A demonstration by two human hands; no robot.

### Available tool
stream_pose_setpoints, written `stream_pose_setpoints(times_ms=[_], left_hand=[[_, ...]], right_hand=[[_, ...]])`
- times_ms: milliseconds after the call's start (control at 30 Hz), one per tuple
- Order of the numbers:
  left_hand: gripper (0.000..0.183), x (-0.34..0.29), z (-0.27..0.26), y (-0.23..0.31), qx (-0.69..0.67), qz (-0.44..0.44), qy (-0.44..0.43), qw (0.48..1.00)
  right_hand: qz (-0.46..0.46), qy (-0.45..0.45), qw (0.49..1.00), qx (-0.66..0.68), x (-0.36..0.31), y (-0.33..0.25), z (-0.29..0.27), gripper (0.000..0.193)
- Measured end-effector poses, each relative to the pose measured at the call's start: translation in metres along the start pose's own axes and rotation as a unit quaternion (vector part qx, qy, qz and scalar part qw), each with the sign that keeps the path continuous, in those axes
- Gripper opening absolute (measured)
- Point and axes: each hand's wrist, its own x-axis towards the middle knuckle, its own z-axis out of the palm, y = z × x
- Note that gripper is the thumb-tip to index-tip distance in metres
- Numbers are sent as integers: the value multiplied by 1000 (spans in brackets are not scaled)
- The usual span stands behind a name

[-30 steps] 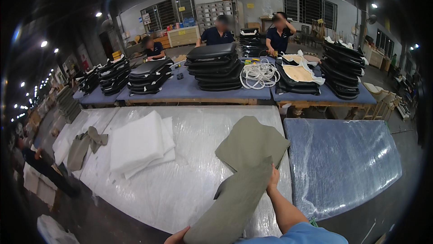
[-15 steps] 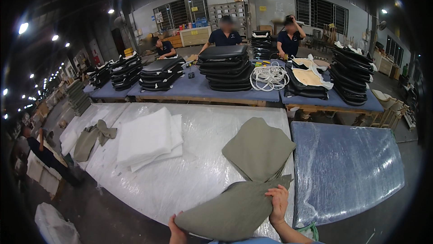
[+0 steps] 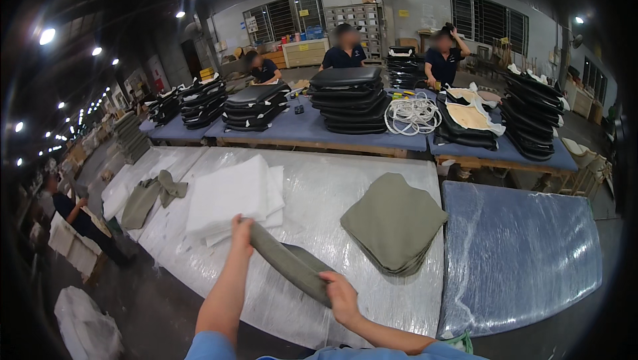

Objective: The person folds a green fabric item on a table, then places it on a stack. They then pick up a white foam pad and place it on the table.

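Note:
A grey-green fabric piece is stretched between my two hands, folded over lengthwise above the plastic-wrapped table. My left hand grips its far left end, close to the white padding sheets. My right hand is closed on the nearer right end. To the right of the held piece lies a neat stack of similar grey-green fabric pieces. More crumpled grey-green fabric rests at the table's left, beyond the white sheets.
A plastic-wrapped blue-grey surface adjoins on the right. Across the far blue table stand stacks of black cushions and a coil of white cord. Several people work behind it. Another person stands at far left, near a clear plastic bag.
Both hands have carried the fabric piece left, away from the stack. My left hand has risen toward the white sheets, and the piece has gone from spread out to folded over.

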Motion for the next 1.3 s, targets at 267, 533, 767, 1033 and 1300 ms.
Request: stream_pose_setpoints(times_ms=[267, 533, 767, 1033, 1300], left_hand=[[83, -11, 31, -40, 211, 98, 28, 972], [79, 43, 29, -24, 285, 79, 13, 955], [43, 112, 12, -19, 244, 32, 2, 969], [22, 155, -12, -26, 22, -258, -136, 956], [42, 149, -17, -74, -228, -194, -227, 927]], right_hand=[[-60, -92, 962, -249, 17, -4, 14, 70], [-96, -89, 957, -259, 30, 2, 6, 69], [-135, -79, 950, -270, 29, 7, 15, 69], [-152, -59, 953, -256, 16, 17, 26, 63], [-146, -42, 958, -244, 17, 28, 14, 66]])
